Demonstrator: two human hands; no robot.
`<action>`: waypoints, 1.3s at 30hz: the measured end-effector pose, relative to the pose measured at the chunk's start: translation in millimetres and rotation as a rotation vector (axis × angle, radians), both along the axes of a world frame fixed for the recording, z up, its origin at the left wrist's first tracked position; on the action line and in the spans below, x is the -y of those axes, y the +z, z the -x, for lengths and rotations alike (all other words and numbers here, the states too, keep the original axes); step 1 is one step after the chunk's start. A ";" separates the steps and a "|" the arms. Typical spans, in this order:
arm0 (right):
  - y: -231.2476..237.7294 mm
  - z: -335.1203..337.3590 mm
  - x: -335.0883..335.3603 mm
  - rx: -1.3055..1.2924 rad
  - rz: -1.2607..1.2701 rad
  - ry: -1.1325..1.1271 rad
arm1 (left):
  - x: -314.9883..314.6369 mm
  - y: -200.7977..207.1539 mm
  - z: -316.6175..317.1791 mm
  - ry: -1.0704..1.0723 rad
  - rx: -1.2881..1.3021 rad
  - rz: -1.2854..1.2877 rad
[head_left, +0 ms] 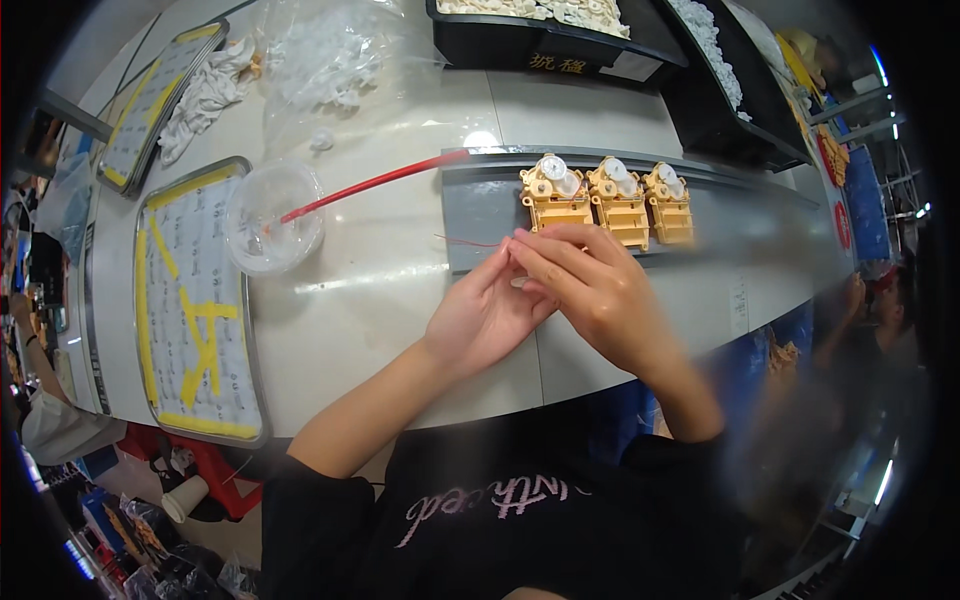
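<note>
My left hand (482,318) and my right hand (598,290) meet over the near side of the table, fingertips together. A thin red wire (468,242) sticks out to the left from between their pinched fingers. The rest of what they hold is hidden by the fingers; something small and pale shows below them. Just beyond the hands, three yellow plastic housings with white round wheels stand in a row: the left housing (556,195), the middle housing (620,205) and the right housing (669,205). They rest on a long grey tray (480,205).
A clear round tub (272,225) holds a long red stick (375,184) leaning out rightward. Left of it lies a tray with yellow tape (205,300). Black bins (560,58) of small parts stand at the back, near a clear bag (330,75) of white pieces.
</note>
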State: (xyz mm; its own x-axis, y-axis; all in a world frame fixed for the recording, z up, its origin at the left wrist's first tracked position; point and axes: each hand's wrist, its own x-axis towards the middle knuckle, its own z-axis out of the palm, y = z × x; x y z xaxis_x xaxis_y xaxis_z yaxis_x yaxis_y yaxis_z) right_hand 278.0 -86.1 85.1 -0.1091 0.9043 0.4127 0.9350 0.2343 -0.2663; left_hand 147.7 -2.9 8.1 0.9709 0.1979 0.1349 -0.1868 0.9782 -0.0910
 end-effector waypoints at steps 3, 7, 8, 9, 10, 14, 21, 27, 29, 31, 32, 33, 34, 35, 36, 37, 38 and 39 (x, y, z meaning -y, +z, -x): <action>-7.2 -6.6 -0.7 -0.121 -0.062 -0.042 | 1.2 12.0 0.0 0.014 -0.215 -0.054; -13.9 -32.0 -13.5 -0.342 -0.116 -0.264 | 2.1 20.4 1.4 0.122 -0.325 -0.168; -18.7 -42.3 -19.6 -0.386 -0.169 -0.270 | 2.4 24.3 2.1 0.179 -0.388 -0.222; -23.1 -48.7 -25.9 -0.432 -0.224 -0.274 | 2.4 26.2 2.2 0.224 -0.381 -0.271; -25.8 -50.8 -30.2 -0.431 -0.219 -0.272 | 2.3 25.0 2.5 0.227 -0.382 -0.265; -39.3 -54.7 -41.0 -0.206 -0.218 -0.244 | -0.5 22.3 2.9 0.320 -0.386 -0.228; -42.9 -51.9 -40.3 -0.064 -0.242 -0.222 | -1.7 17.9 3.5 0.320 -0.362 -0.164; -46.4 -52.2 -43.3 0.002 -0.257 -0.234 | -3.0 17.0 3.7 0.306 -0.335 -0.158; -46.9 -52.8 -42.5 0.004 -0.244 -0.231 | -3.0 16.1 4.5 0.303 -0.327 -0.158; -46.5 -53.1 -41.6 0.006 -0.231 -0.228 | -3.2 15.5 4.8 0.300 -0.320 -0.157; -45.3 -52.6 -40.7 0.019 -0.218 -0.228 | -3.2 15.7 4.6 0.299 -0.320 -0.148; -44.1 -52.8 -39.8 0.033 -0.205 -0.231 | -3.2 16.0 4.0 0.295 -0.318 -0.140; -43.8 -53.3 -39.5 0.033 -0.205 -0.232 | -3.3 15.9 3.9 0.294 -0.319 -0.139; -43.6 -53.8 -39.3 0.051 -0.211 -0.208 | -3.4 15.8 4.0 0.293 -0.316 -0.143; -43.2 -53.9 -39.1 0.069 -0.218 -0.184 | -3.3 15.9 4.2 0.293 -0.314 -0.146; -42.2 -54.0 -38.4 0.068 -0.218 -0.184 | -3.2 16.8 3.9 0.292 -0.314 -0.146; -40.8 -54.0 -37.6 0.096 -0.186 -0.169 | -3.2 18.4 3.1 0.296 -0.328 -0.147; -39.8 -53.7 -37.1 0.123 -0.155 -0.154 | -3.3 18.9 2.8 0.299 -0.343 -0.147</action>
State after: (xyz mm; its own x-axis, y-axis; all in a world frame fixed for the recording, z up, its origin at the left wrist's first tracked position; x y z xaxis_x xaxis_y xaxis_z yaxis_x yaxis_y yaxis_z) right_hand 331.7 -48.9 45.2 -0.0325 0.8411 0.5399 0.9860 0.1155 -0.1206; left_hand 144.8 0.4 27.0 0.8676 0.4782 -0.1359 -0.4571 0.8748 0.1603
